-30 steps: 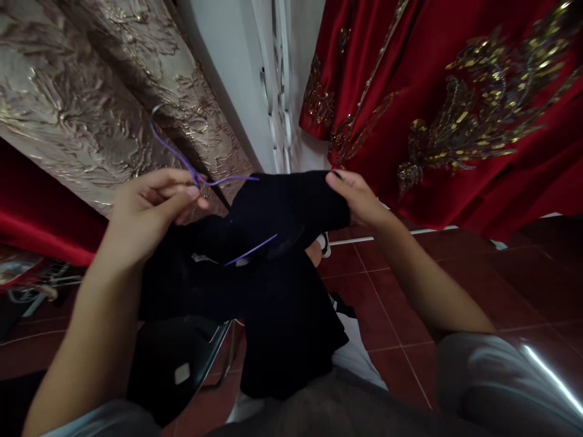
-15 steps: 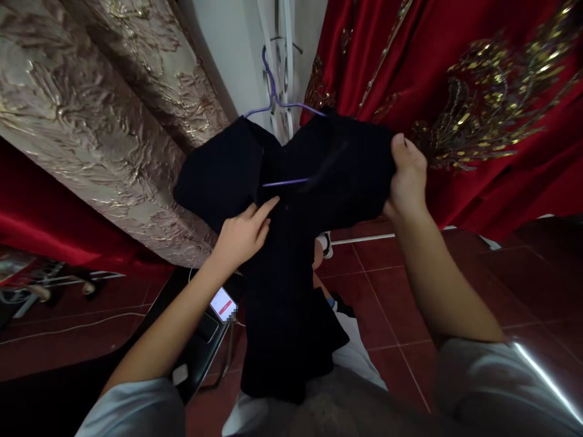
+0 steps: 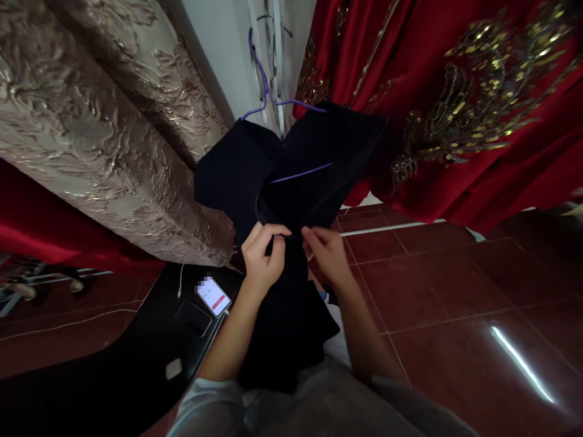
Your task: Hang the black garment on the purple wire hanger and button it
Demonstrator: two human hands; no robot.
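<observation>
A black garment (image 3: pixel 255 164) hangs on a thin purple wire hanger (image 3: pixel 262 85) whose hook is caught on a white fitting on the wall. My left hand (image 3: pixel 262 258) pinches the garment's front edge just below the neckline. My right hand (image 3: pixel 325 255) is right beside it, fingers curled onto the same dark cloth. The lower part of the garment drapes down between my forearms to my lap.
A red gown with gold embroidery (image 3: pixel 455 109) hangs to the right. A beige brocade fabric (image 3: pixel 100 127) hangs at the left. A phone with a lit screen (image 3: pixel 212 296) lies on a black surface (image 3: pixel 113 370). The floor is dark red tile (image 3: pixel 455 291).
The hanger went from my left hand up onto the wall fitting. My right hand let go of the garment's shoulder and both hands came together at its front below the neckline.
</observation>
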